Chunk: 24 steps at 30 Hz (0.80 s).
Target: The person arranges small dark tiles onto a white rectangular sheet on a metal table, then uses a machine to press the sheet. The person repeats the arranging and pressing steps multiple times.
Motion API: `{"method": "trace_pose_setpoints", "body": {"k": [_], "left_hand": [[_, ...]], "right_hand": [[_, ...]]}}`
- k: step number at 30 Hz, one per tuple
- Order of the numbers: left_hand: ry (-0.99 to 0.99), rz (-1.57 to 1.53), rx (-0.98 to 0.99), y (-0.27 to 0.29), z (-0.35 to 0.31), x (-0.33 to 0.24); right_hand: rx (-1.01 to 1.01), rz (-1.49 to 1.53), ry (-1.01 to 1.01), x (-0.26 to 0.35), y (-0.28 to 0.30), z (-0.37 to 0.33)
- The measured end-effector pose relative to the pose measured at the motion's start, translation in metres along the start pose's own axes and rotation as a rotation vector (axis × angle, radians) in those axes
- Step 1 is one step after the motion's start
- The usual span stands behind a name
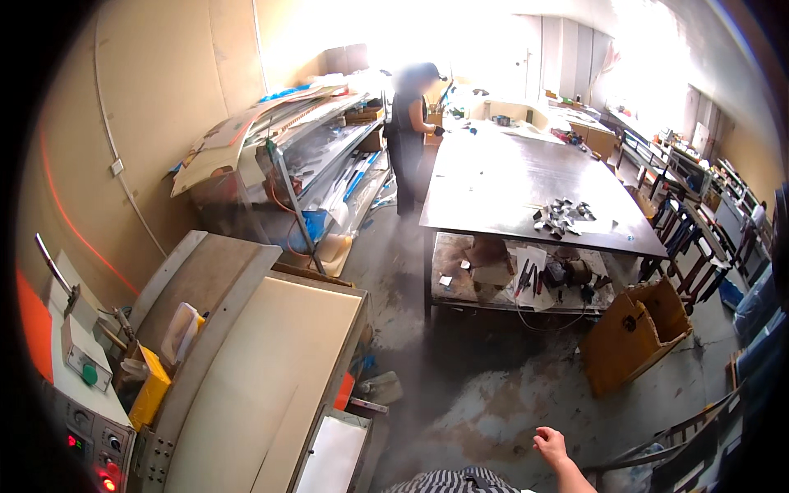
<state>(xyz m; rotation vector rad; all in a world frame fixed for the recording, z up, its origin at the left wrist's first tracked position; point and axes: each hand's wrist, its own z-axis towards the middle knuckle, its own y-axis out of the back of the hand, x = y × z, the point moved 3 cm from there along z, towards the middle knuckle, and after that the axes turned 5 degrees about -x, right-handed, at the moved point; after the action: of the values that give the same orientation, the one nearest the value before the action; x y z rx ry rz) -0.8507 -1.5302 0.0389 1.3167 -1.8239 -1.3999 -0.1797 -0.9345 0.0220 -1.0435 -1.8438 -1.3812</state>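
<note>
My right hand (551, 444) hangs over the floor at the lower edge, its forearm coming in from below. The fingers are curled in and I see nothing in them. It touches nothing; a brown box with an open top (629, 341) stands on the floor beyond it. My left hand is out of view. At my left is a large machine with a pale flat bed (271, 361) and a control panel (90, 444) with lit red lamps. A yellow box (149, 386) sits on the machine's far side.
A large dark-topped table (526, 177) stands ahead, with scattered metal-looking pieces (563, 218) on it and tools on its lower shelf. A person (407, 135) stands at its far left. A rack of sheets (312, 156) lines the left wall; benches (657, 164) run along the right.
</note>
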Motion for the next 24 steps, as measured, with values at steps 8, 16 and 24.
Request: {"method": "trace_pose_setpoints", "body": {"k": [8,16,24], "left_hand": [[-0.183,-0.076,-0.321,0.084,0.022,-0.244],[-0.750,-0.316,-0.393,0.247,-0.072,-0.670],[-1.268,-0.842,-0.324,0.327,-0.168,-0.937]], "right_hand": [[0.042,0.018,-0.002,-0.014,0.006,0.078],[0.128,0.039,0.123,-0.031,0.043,0.182],[0.171,-0.040,0.280,0.007,0.110,0.233]]}}
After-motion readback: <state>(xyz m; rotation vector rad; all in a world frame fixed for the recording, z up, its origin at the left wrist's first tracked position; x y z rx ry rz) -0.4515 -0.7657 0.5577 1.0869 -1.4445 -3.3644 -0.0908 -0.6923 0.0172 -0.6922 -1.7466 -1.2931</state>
